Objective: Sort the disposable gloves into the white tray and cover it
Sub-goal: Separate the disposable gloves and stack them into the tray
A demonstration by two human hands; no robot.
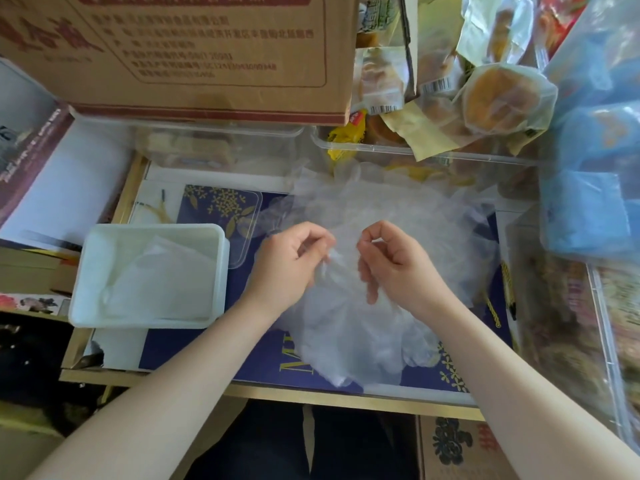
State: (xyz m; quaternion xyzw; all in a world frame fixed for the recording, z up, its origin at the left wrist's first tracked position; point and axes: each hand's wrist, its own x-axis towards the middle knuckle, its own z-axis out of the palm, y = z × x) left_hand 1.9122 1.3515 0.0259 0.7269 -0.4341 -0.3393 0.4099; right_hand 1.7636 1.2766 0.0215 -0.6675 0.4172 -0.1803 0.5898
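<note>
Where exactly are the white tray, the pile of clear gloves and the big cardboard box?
white tray (221, 282): head view, on its right wall.
pile of clear gloves (349, 337): head view, on the crumpled plastic below the hands.
cardboard box (207, 81): head view, on its printed front face.

The open stretch of the table (214, 358) runs along its near edge, between the white tray (78, 306) on the left and the heap of clear disposable gloves (363, 327) in the middle. Behind, a cardboard box (194, 57) overhangs a clear container (221, 147), closing off the far side. A second clear container (450, 157) heaped with wrapped pastries (502, 98) blocks the far right, and blue plastic packs (595, 188) wall the right edge. The left hand (287, 268) and right hand (394, 261) sit over the glove heap, just apart. The white tray is uncovered, with gloves lying inside.
</note>
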